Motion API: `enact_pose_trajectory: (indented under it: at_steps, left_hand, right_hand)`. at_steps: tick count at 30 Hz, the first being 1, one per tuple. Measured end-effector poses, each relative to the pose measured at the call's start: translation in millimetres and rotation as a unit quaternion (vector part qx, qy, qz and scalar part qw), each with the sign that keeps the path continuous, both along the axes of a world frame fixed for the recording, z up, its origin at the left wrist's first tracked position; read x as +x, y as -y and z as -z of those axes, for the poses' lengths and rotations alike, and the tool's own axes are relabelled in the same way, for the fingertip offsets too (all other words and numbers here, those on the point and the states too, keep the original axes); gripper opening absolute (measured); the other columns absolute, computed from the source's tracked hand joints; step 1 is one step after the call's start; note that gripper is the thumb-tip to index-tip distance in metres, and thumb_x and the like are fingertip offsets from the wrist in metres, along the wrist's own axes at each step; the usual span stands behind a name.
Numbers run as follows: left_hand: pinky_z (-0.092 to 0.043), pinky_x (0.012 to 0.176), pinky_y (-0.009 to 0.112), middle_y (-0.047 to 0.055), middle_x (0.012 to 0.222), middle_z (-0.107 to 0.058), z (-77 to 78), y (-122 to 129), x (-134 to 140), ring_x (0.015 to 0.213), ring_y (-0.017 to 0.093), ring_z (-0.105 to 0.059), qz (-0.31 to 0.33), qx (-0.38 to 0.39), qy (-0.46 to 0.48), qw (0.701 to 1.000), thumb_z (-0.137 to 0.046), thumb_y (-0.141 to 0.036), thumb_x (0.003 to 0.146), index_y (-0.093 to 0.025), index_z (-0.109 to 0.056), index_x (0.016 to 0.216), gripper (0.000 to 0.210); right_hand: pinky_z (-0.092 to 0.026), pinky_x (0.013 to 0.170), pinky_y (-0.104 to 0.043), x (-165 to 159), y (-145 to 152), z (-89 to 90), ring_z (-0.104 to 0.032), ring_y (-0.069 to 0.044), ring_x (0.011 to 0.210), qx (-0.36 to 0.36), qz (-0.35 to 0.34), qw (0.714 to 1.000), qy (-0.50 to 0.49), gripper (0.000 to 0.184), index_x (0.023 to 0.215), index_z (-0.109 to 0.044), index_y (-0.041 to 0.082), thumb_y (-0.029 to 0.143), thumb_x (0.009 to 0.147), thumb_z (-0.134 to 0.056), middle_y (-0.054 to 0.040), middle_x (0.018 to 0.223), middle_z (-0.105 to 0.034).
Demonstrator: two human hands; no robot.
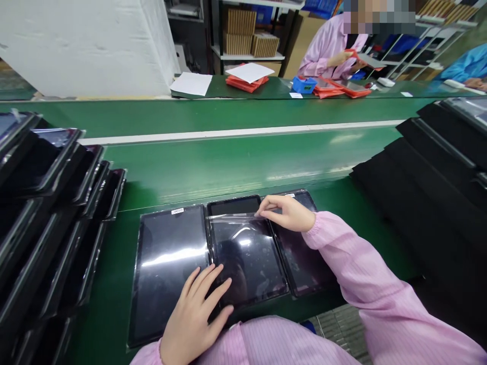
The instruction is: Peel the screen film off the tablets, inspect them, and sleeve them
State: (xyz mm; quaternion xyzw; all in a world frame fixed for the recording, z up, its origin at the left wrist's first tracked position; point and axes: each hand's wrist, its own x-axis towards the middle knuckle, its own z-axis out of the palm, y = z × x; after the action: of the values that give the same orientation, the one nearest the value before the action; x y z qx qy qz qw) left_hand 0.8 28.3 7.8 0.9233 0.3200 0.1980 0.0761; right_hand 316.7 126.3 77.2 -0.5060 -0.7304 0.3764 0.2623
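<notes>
Three dark tablet screens lie side by side on the green bench. Pinched between my right hand's (pixel 287 212) thumb and fingers is the top edge of a clear protective film (pixel 232 219), partly lifted from the middle screen (pixel 247 263). Above the film's edge, a strip of that screen shows bare. With fingers spread, my left hand (pixel 200 309) rests over the lower corner where the left screen (pixel 171 268) meets the middle one. The right screen (pixel 304 258) is partly covered by my right hand and sleeve. White labels sit on the top edges of the outer two screens.
Film-covered screens (pixel 57 218) are stacked high on the left. Black sheets or panels (pixel 426 187) pile up on the right. Beyond the green belt (pixel 228 116), a co-worker in a pink sleeve (pixel 323 45) handles a red-edged piece near a blue box (pixel 304 84).
</notes>
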Motion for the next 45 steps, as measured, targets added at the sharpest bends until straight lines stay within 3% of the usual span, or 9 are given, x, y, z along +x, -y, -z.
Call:
enact_pose_trajectory:
  at_steps: [2, 4, 9, 17, 22, 28, 34, 39, 45]
  left_hand:
    - [-0.046, 0.104, 0.053, 0.009, 0.129, -0.062, 1.4, 1.7, 0.7, 0.125, 0.028, -0.055, -0.035, -0.013, 0.022, 0.999, -0.057, -0.023, 0.090, -0.026, -0.060, 0.118, 0.029]
    - [-0.043, 0.105, 0.056, 0.011, 0.124, -0.062, 3.4, 4.4, 1.6, 0.124, 0.031, -0.055, -0.086, -0.023, 0.035, 0.995, -0.060, -0.027, 0.089, -0.024, -0.060, 0.111, 0.022]
    - [-0.039, 0.105, 0.063, 0.022, 0.134, -0.052, 6.1, 11.3, 2.1, 0.131, 0.042, -0.045, -0.208, -0.020, 0.014, 0.978, -0.062, -0.051, 0.084, -0.013, -0.049, 0.125, 0.057]
    - [-0.029, 0.112, 0.061, 0.021, 0.153, -0.037, 1.1, 13.4, -2.1, 0.142, 0.039, -0.033, -0.163, -0.043, -0.058, 0.984, -0.059, -0.055, 0.083, -0.011, -0.031, 0.149, 0.084]
    - [-0.026, 0.115, 0.059, 0.021, 0.152, -0.040, 1.8, 12.1, -2.0, 0.142, 0.037, -0.034, -0.159, -0.049, -0.038, 0.985, -0.057, -0.053, 0.086, -0.012, -0.032, 0.149, 0.080]
    - [-0.027, 0.115, 0.055, 0.019, 0.147, -0.046, 2.2, 8.6, 1.7, 0.140, 0.033, -0.039, -0.179, -0.051, -0.013, 0.983, -0.053, -0.038, 0.092, -0.013, -0.042, 0.140, 0.054]
    - [-0.033, 0.111, 0.054, 0.019, 0.141, -0.051, -1.3, 3.9, 4.3, 0.133, 0.035, -0.046, -0.200, -0.060, 0.001, 0.978, -0.055, -0.036, 0.091, -0.013, -0.046, 0.133, 0.049]
    - [-0.037, 0.105, 0.055, 0.019, 0.135, -0.053, -3.7, 0.0, 3.0, 0.125, 0.036, -0.049, -0.211, -0.076, 0.007, 0.974, -0.057, -0.038, 0.090, -0.013, -0.050, 0.127, 0.045]
    - [-0.037, 0.105, 0.055, 0.016, 0.137, -0.052, -5.1, -1.9, 0.3, 0.124, 0.036, -0.049, -0.210, -0.098, -0.008, 0.973, -0.056, -0.043, 0.091, -0.016, -0.049, 0.131, 0.048]
  right_hand:
    - [-0.060, 0.083, -0.036, 7.2, 9.1, -11.2, -0.075, -0.020, 0.087, -0.035, 0.000, 0.998, -0.045, 0.017, 0.086, -0.063, 0.017, 0.034, 0.088, -0.063, -0.0095, 0.091, -0.077]
    - [-0.060, 0.082, -0.036, 17.1, 16.8, -19.6, -0.075, -0.021, 0.085, -0.055, 0.014, 0.996, -0.069, 0.018, 0.082, -0.063, 0.017, 0.034, 0.084, -0.070, -0.0099, 0.088, -0.077]
    - [-0.060, 0.083, -0.040, 44.5, 29.1, -22.5, -0.076, -0.024, 0.082, -0.083, 0.083, 0.986, -0.121, 0.027, 0.069, -0.060, 0.022, 0.038, 0.075, -0.080, -0.0080, 0.075, -0.076]
    - [-0.058, 0.087, -0.047, 56.8, 31.5, -12.8, -0.071, -0.020, 0.061, -0.080, 0.105, 0.970, -0.205, 0.033, 0.059, -0.058, 0.027, 0.043, 0.069, -0.084, -0.0029, 0.057, -0.069]
    - [-0.058, 0.083, -0.044, 54.0, 25.5, -20.5, -0.072, -0.020, 0.065, -0.094, 0.121, 0.968, -0.201, 0.030, 0.065, -0.061, 0.026, 0.045, 0.069, -0.084, -0.0041, 0.062, -0.070]
    - [-0.059, 0.063, -0.033, 26.7, 11.1, -48.6, -0.073, -0.019, 0.064, -0.101, 0.113, 0.977, -0.148, 0.031, 0.088, -0.064, 0.026, 0.045, 0.071, -0.082, -0.0026, 0.068, -0.073]
    - [-0.061, 0.063, -0.031, -25.6, -6.9, -65.4, -0.073, -0.018, 0.066, -0.126, 0.083, 0.979, -0.137, 0.032, 0.103, -0.066, 0.023, 0.037, 0.076, -0.077, -0.0012, 0.077, -0.075]
    - [-0.061, 0.065, -0.024, -63.0, -23.9, -53.4, -0.073, -0.014, 0.073, -0.164, 0.088, 0.958, -0.217, 0.029, 0.116, -0.063, 0.020, 0.017, 0.087, -0.063, -0.0007, 0.086, -0.073]
    - [-0.062, 0.076, -0.020, -71.1, -41.7, -25.2, -0.073, -0.011, 0.082, -0.240, 0.184, 0.898, -0.319, 0.040, 0.126, -0.057, 0.017, 0.001, 0.090, -0.051, -0.0044, 0.091, -0.073]
